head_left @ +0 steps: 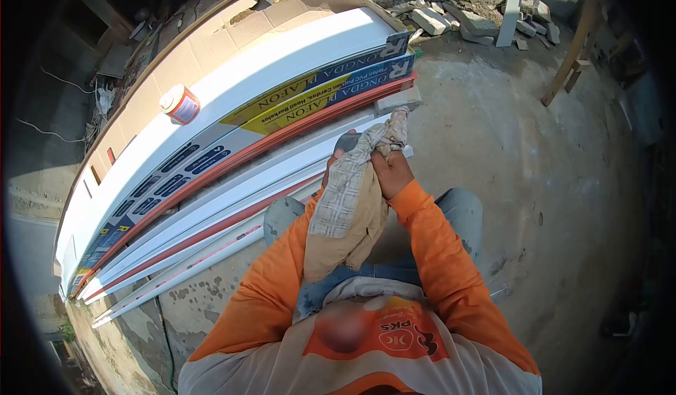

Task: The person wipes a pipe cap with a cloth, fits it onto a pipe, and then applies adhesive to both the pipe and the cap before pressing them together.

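A beige cloth with a pale plaid panel (338, 201) hangs between my arms, its upper end bunched and twisted. My right hand (392, 173) is closed around the bunched part of the cloth. On the other side, my left hand (328, 170) grips the cloth's edge, with most of its fingers hidden behind the fabric. A small dark grey thing (346, 141) shows at the top of my left hand; I cannot make out what it is.
Long PVC ceiling panels in printed packaging (310, 103) lie stacked at left, a white and red can (180, 104) on top. White and red strips (232, 215) lie alongside. Broken blocks (431, 22) and a wooden post (572, 53) stand beyond the concrete floor (542, 205).
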A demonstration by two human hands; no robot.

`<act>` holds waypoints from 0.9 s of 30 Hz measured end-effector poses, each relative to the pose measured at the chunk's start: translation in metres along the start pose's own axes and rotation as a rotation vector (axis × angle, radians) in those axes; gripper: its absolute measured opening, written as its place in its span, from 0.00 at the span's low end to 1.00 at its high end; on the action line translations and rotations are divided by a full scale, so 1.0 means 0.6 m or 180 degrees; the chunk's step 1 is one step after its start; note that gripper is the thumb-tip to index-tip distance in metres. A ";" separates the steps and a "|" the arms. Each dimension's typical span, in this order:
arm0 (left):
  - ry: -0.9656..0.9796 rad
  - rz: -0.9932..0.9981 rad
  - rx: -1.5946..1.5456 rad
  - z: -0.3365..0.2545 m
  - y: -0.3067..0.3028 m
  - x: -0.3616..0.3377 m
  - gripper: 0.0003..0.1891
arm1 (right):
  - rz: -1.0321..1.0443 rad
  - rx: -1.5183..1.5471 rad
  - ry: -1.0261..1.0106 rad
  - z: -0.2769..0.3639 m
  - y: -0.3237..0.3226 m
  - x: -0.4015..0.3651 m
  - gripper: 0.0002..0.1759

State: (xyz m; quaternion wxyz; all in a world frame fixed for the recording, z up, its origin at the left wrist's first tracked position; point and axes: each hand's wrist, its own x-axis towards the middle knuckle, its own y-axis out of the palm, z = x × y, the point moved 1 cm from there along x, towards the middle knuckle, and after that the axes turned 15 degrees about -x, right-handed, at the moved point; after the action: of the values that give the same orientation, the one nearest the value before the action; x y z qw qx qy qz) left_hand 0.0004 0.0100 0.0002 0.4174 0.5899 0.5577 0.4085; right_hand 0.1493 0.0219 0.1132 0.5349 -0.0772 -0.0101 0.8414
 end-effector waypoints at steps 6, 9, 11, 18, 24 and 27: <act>-0.0152 -0.0076 0.3018 -0.018 0.141 -0.056 0.35 | 0.1465 -0.4468 -0.0583 0.017 -0.010 -0.066 0.15; -0.0793 0.0494 0.2251 -0.011 0.116 -0.065 0.36 | 0.1748 -0.2643 -0.0431 0.001 -0.034 -0.090 0.16; -0.1057 0.0608 0.0962 0.009 0.113 -0.079 0.37 | 0.1401 -0.1337 -0.0588 -0.002 -0.018 -0.104 0.17; -0.0001 0.0490 0.3993 -0.012 0.122 -0.076 0.41 | 0.0968 -0.3051 -0.0253 -0.086 0.000 -0.069 0.14; -0.1376 0.0363 0.1130 0.011 0.054 -0.097 0.36 | 0.1305 -0.0957 0.0348 -0.129 0.013 -0.078 0.18; -0.1220 -0.0063 -0.0626 0.060 0.009 -0.072 0.35 | 0.0372 0.0559 0.0963 -0.117 0.015 -0.056 0.18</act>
State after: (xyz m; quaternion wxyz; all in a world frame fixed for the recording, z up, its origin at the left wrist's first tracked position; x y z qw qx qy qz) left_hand 0.0343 -0.0347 -0.0070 0.5753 0.6077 0.4313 0.3372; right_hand 0.1651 -0.0170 0.0471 0.4852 -0.1564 0.1485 0.8474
